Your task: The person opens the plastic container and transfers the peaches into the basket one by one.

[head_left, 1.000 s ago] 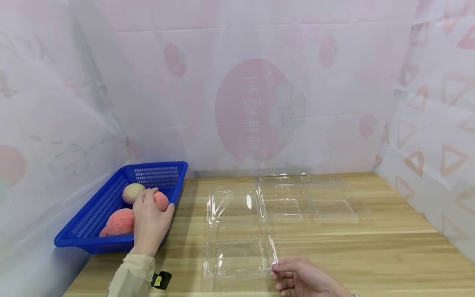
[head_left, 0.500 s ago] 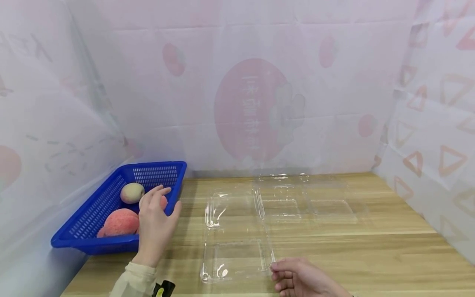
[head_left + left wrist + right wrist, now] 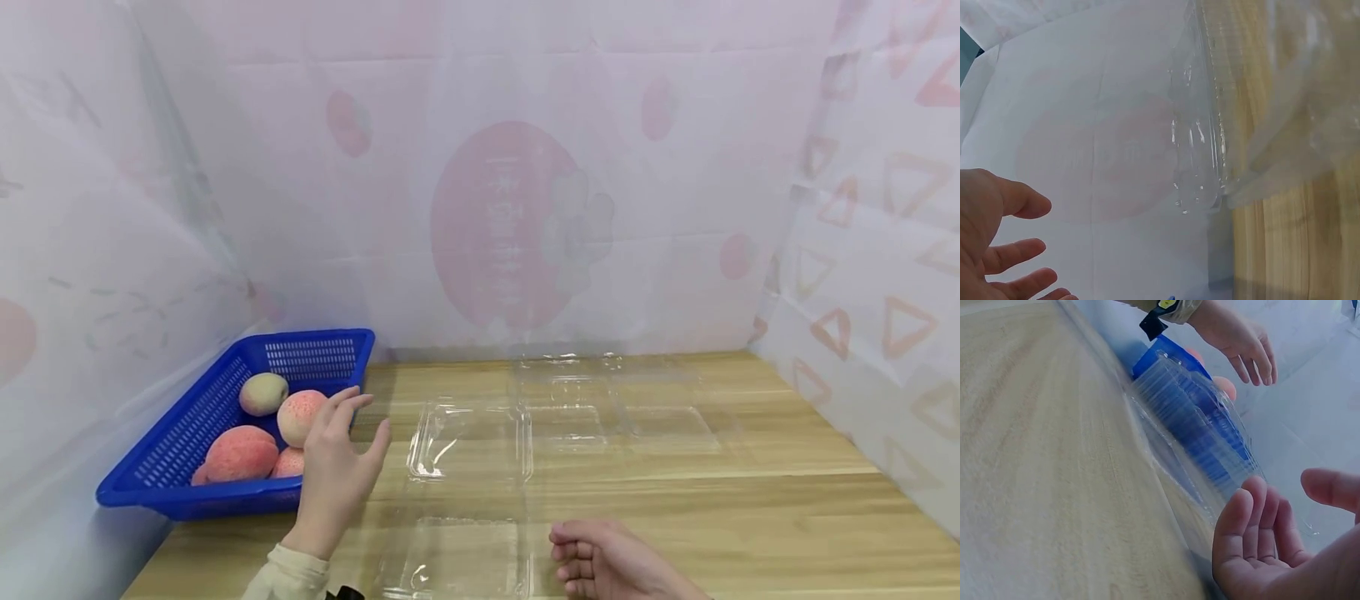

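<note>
My left hand point(image 3: 337, 475) hovers over the right rim of the blue plastic basket point(image 3: 127, 497), fingers and thumb spread with nothing between them. In the basket lie several peaches point(image 3: 242, 454), some pink and one paler. A clear plastic clamshell box point(image 3: 468, 442) lies unfolded on the table between my hands, its two halves one behind the other. Just right of its front half is my right hand point(image 3: 611, 557), fingers loosely bent. The right wrist view shows that hand point(image 3: 1263, 544) with thumb apart from the fingers and nothing held.
A second clear plastic box point(image 3: 570, 423) lies unfolded at the back of the wooden table point(image 3: 750, 517). Printed white sheeting point(image 3: 675, 192) walls the table at the back and both sides. A small black strap piece point(image 3: 347, 593) shows by the left sleeve point(image 3: 288, 575).
My left hand has drawn away from the peaches, rightward over the rim. The right hand has let go of the clamshell's front corner, and that front half has come lower and nearer.
</note>
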The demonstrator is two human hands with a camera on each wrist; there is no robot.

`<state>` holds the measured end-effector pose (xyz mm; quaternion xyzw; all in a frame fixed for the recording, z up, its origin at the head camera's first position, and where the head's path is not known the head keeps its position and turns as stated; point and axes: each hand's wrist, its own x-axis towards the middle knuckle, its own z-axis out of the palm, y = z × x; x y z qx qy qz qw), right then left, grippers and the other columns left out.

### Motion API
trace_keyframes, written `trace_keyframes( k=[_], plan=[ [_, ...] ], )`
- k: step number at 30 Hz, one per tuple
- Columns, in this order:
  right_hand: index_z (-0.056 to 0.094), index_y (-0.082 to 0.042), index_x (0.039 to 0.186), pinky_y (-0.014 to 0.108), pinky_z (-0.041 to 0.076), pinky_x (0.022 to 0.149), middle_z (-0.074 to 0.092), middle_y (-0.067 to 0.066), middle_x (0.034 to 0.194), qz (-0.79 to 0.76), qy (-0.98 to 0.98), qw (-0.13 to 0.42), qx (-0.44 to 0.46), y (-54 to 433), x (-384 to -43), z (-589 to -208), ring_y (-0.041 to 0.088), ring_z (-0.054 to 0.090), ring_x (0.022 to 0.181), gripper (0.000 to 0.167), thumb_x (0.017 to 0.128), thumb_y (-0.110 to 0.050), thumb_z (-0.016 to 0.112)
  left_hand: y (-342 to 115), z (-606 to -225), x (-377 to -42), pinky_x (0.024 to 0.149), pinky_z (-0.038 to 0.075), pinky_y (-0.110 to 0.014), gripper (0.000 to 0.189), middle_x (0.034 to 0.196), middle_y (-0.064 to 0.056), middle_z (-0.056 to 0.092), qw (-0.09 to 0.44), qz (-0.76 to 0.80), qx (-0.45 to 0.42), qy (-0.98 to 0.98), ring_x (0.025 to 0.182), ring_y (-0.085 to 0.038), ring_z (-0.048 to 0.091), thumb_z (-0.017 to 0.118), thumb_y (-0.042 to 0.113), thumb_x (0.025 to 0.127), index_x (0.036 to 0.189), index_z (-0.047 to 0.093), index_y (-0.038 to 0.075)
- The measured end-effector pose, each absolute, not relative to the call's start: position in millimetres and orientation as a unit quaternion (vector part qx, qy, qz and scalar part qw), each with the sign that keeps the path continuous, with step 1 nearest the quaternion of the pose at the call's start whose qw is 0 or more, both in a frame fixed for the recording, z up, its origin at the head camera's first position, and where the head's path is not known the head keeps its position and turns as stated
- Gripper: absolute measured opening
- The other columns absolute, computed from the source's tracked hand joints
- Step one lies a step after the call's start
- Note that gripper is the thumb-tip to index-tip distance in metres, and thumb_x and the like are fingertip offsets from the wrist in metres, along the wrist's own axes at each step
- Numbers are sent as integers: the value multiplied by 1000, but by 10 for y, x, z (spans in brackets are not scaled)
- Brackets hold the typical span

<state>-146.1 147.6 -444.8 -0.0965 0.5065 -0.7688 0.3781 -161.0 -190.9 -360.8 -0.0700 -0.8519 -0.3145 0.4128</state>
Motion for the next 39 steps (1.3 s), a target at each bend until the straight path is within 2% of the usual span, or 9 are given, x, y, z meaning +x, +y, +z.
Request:
trace_keyframes(
  k=[9, 18, 25, 29, 34, 39],
  plan=[
    [60, -1, 106, 28, 49, 81, 62, 5, 96, -784, 515, 336, -83, 1530, -1496, -4424, 17, 59, 87, 22, 99, -21, 55, -1816, -3685, -1567, 97, 44, -56, 33, 125, -20, 57, 369, -325, -88, -866, 119, -40, 52, 78, 5, 82, 112, 65, -2],
    [58, -1, 107, 32, 48, 89, 60, 5, 99, -807, 506, 298, -66, 1639, -1539, -4275, 17, 58, 91, 21, 100, -21, 55, -1780, -3708, -1490, 95, 45, -54, 35, 124, -20, 59, 349, -297, -117, -881, 117, -38, 54, 77, 6, 82, 114, 65, -3],
    [59, -2, 104, 29, 50, 83, 60, 5, 98, -813, 521, 254, -60, 1704, -1538, -4161, 17, 57, 88, 17, 100, -18, 55, -1753, -3733, -1394, 96, 44, -57, 38, 128, -21, 57, 318, -288, -116, -896, 119, -40, 53, 75, 10, 86, 119, 63, -4],
    [62, -2, 104, 28, 51, 80, 61, 6, 97, -804, 545, 228, -66, 1723, -1537, -4107, 17, 58, 87, 17, 100, -17, 56, -1745, -3755, -1354, 100, 40, -58, 48, 134, -21, 53, 268, -290, -114, -911, 124, -39, 48, 70, 22, 93, 131, 55, -3],
    [62, 1, 106, 32, 54, 78, 61, 9, 98, -761, 626, 155, -67, 1742, -1534, -3976, 21, 60, 87, 25, 100, -23, 58, -1745, -3757, -1282, 105, 35, -57, 59, 142, -19, 46, 214, -290, -123, -925, 132, -36, 40, 54, 40, 101, 144, 43, 2],
    [64, 0, 105, 33, 55, 74, 63, 10, 97, -680, 730, 25, -64, 1718, -1526, -3801, 24, 60, 88, 27, 97, -26, 64, -1738, -3727, -1235, 105, 35, -57, 59, 146, -15, 42, 214, -264, -138, -930, 135, -32, 36, 49, 43, 103, 149, 39, 7]
  ],
)
